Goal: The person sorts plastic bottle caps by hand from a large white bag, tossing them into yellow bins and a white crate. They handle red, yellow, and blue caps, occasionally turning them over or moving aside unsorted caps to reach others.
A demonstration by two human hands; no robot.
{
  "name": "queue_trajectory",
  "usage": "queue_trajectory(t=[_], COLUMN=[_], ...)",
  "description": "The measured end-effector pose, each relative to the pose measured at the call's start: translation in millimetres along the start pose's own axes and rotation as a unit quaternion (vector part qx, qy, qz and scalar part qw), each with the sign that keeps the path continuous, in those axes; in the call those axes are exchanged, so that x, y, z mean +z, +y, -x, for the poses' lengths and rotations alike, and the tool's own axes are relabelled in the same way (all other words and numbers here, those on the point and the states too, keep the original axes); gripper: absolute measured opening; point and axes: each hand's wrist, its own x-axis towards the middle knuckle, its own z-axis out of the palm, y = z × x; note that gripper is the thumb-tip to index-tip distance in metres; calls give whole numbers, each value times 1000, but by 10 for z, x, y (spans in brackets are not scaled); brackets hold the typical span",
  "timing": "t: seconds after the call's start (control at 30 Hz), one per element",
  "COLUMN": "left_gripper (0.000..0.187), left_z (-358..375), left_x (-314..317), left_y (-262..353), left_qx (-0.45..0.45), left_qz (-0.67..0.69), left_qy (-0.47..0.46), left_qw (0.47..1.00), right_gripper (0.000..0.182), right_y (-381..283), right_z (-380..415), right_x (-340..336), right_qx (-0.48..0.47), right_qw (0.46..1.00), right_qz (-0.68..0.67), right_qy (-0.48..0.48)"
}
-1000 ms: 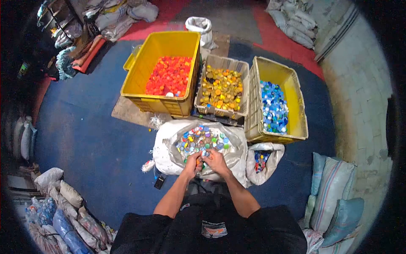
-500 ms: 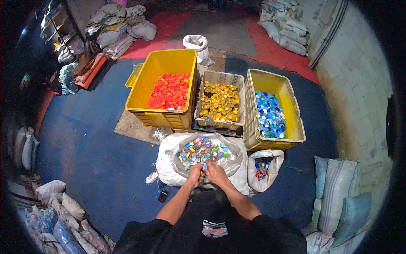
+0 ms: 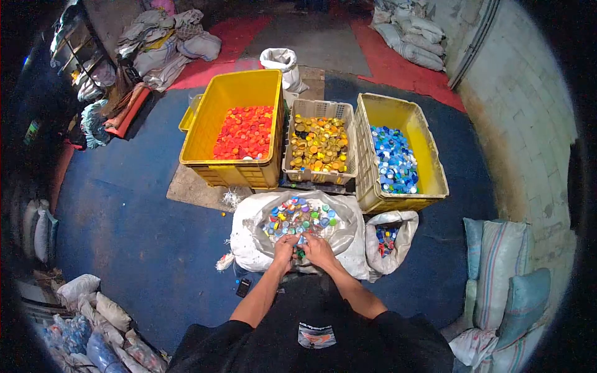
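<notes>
A white sack [image 3: 247,245] lies open in front of me, full of mixed plastic bottle caps [image 3: 292,214]. Over its near rim, my left hand [image 3: 285,250] and my right hand [image 3: 319,251] are close together with curled fingers. A light blue bottle cap [image 3: 302,240] shows at the fingertips of my right hand. Dark green caps [image 3: 300,253] are visible in the gap below, between the two hands. What my left fingers pinch, if anything, is hidden.
Beyond the sack stand a yellow bin [image 3: 214,165] of red caps, a grey crate [image 3: 319,176] of yellow caps and a yellowish bin [image 3: 407,203] of blue caps. A smaller sack [image 3: 408,244] sits at right. A black phone-like device [image 3: 244,287] lies on the floor.
Both hands stay over the sack's near edge and have drawn slightly apart, showing more green caps between them. The light blue cap remains at the right fingertips. The view has shifted a little.
</notes>
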Motion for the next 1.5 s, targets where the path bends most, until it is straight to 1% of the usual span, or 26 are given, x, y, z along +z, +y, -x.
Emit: queue_trajectory(t=[0.07, 0.17, 0.27, 0.33, 0.37, 0.43, 0.47, 0.5, 0.53, 0.57, 0.6, 0.63, 0.67, 0.73, 0.83, 0.93, 1.03, 1.13, 1.17, 1.2, 1.3, 1.33, 1.4, 1.47, 1.5], left_gripper=[17, 15, 13, 12, 12, 14, 14, 15, 16, 16, 17, 17, 18, 21, 28, 32, 28, 21, 19, 18, 14, 13, 13, 12, 12], left_z=[3, -105, -240, -338, -385, -426, -430, -437, -440, -440, -426, -410, -392, -302, -191, -223, -251, -242, -278, -378, -516, -515, -533, -589, -642], left_x=[-20, -112, -260, -346, -383, -418, -431, -440, -438, -433, -420, -411, -406, -357, -294, -298, -315, -344, -386, -474, -667, -694, -742, -793, -806], left_y=[5, -39, -99, -135, -164, -164, -169, -173, -166, -165, -154, -141, -129, -62, 49, 44, 52, 9, -49, -163, -411, -425, -449, -438, -417], left_qx=[-12, -35, -57, -75, -78, -80, -81, -81, -81, -84, -87, -89, -85, -77, -51, -22, -16, -30, -40, -49, -84, -96, -119, -141, -137], left_qz=[19, 66, 126, 186, 190, 199, 212, 226, 238, 253, 267, 282, 288, 300, 327, 299, 250, 245, 240, 235, 224, 220, 235, 265, 260], left_qy=[-7, -25, -42, -61, -64, -69, -76, -82, -90, -92, -94, -96, -110, -138, -171, -178, -181, -133, -105, -76, -13, 4, 29, 41, 51], left_qw=[1000, 997, 990, 978, 977, 974, 971, 967, 964, 959, 955, 950, 947, 941, 928, 937, 951, 960, 964, 968, 971, 971, 964, 953, 955], right_gripper=[37, 39, 40, 39, 38, 37, 37, 35, 35, 35, 36, 36, 36, 37, 39, 40, 34, 28, 22, 24, 22, 24, 28, 28, 28], right_y=[34, 8, 30, 147, 206, 406, 509, 296, 333, 377, 412, 436, 455, 222, 201, 324, 465, 466, 518, 556, 878, 910, 940, 938, 896], right_z=[-6, -19, -45, -73, -92, -179, -199, -185, -184, -181, -181, -202, -193, -155, -151, -165, -190, -180, -164, -143, -32, 7, 58, 19, -7], right_x=[27, 13, 6, 72, 117, 267, 326, 62, 37, 5, -22, -30, -26, -206, -262, -201, -89, -21, 25, 86, 419, 460, 542, 622, 645], right_qx=[3, 34, 23, 19, 17, 79, 109, 228, 242, 250, 252, 259, 244, 212, 207, 187, 182, 263, 267, 300, 332, 364, 399, 431, 448], right_qw=[1000, 999, 1000, 998, 996, 973, 947, 910, 836, 739, 620, 597, 576, 532, 533, 515, 541, 634, 665, 674, 660, 609, 558, 539, 529], right_qz=[-7, -6, -8, -8, -9, -191, -279, -343, -491, -626, -742, -759, -779, -818, -818, -833, -817, -727, -696, -674, -674, -704, -728, -724, -720], right_qy=[-7, -26, -15, 52, 84, 105, 114, 47, 22, -4, -30, -33, -39, -49, -62, -77, -79, -35, -48, -28, -19, -15, 2, 16, 23])
